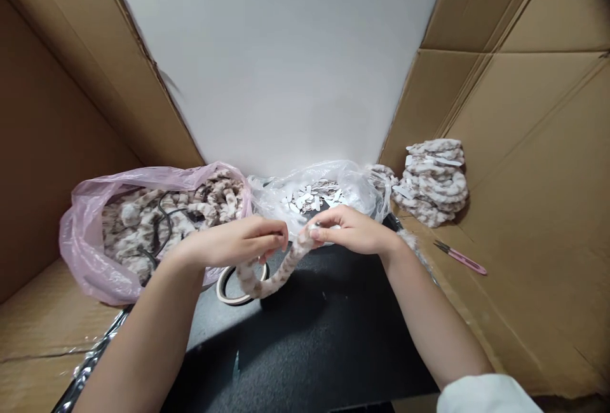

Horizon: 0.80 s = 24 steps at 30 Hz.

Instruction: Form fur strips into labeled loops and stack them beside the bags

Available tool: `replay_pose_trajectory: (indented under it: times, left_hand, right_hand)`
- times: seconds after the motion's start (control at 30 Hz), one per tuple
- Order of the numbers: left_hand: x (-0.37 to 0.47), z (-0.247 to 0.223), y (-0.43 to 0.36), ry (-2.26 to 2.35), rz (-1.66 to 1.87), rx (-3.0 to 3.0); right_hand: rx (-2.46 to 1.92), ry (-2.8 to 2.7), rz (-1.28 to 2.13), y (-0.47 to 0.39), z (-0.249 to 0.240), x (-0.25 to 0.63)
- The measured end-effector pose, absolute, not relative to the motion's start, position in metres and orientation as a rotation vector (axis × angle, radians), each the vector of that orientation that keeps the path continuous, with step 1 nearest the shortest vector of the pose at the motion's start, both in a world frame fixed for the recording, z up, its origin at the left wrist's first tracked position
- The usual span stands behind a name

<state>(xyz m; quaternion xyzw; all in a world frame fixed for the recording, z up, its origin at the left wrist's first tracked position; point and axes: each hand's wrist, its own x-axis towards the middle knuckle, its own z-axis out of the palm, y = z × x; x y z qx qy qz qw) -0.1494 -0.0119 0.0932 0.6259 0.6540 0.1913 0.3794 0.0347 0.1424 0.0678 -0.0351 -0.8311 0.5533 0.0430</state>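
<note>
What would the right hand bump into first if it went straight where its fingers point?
Probably the left hand, across from it. The right hand points that way while pinching a curved, fluffy, white-and-brown fabric strip. Depth is unclear, so it might pass by.

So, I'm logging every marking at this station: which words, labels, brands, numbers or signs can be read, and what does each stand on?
No text can be read anywhere.
Small white tags in the clear plastic bag: too small to tell whether they're printed.
Flat white tags on the stacked brown-and-white fuzzy bands: likewise.
Brown-and-white fuzzy strip in the right hand: no lettering visible.
</note>
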Motion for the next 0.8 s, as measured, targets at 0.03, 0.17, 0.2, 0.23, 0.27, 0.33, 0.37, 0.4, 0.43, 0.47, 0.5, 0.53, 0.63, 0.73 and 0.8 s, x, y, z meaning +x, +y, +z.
replay_pose_trajectory:
  times: [0.03,0.17,0.2,0.23,0.27,0.33,0.37,0.4,0.43,0.47,0.5,0.53,0.63,0.73,0.8]
  left_hand:
    - [-0.148,0.092,-0.011,1.657,0.429,1.615]
    - [-0.140,0.078,0.000,1.675,0.510,1.710]
    - [-0.139,0.074,0.003,1.673,0.592,1.718]
    - [-0.138,0.069,0.007,1.647,0.668,1.711]
    - [-0.137,0.065,0.011,1.591,0.723,1.689]
    - [-0.138,0.056,0.020,1.419,0.792,1.578]
    - [-0.140,0.051,0.024,1.340,0.840,1.490]
    - [-0.142,0.047,0.028,1.282,0.920,1.390]
    - [-0.144,0.044,0.032,1.253,1.025,1.291]
    - [-0.147,0.041,0.035,1.247,1.144,1.197]
    - [-0.150,0.039,0.038,1.255,1.260,1.117]
    - [-0.154,0.038,0.040,1.272,1.355,1.056]
    - [-0.163,0.040,0.044,1.320,1.567,0.956]
    - [-0.169,0.043,0.045,1.411,1.771,0.990]
    - [-0.170,0.045,0.044,1.488,1.870,1.061]
  right_hand:
    - [-0.111,-2.624,1.678,0.144,0.068,0.036]
    - [-0.122,-2.737,1.535,0.145,0.066,0.036]
    - [-0.108,-2.682,1.510,0.144,0.065,0.034]
    - [-0.092,-2.616,1.478,0.143,0.064,0.032]
    - [-0.077,-2.552,1.435,0.143,0.063,0.030]
    - [-0.082,-2.439,1.304,0.146,0.057,0.024]
    - [-0.112,-2.394,1.226,0.151,0.052,0.021]
    - [-0.170,-2.363,1.140,0.156,0.045,0.017]
    - [-0.268,-2.362,1.035,0.163,0.038,0.014]
    - [-0.394,-2.384,0.918,0.170,0.029,0.010]
    - [-0.539,-2.425,0.797,0.177,0.019,0.007]
    - [-0.684,-2.480,0.681,0.183,0.008,0.004]
    - [-0.934,-2.583,0.519,0.196,-0.022,-0.004]
    - [-1.043,-2.651,0.438,0.199,-0.040,-0.009]
    - [-1.091,-2.682,0.380,0.200,-0.044,-0.011]
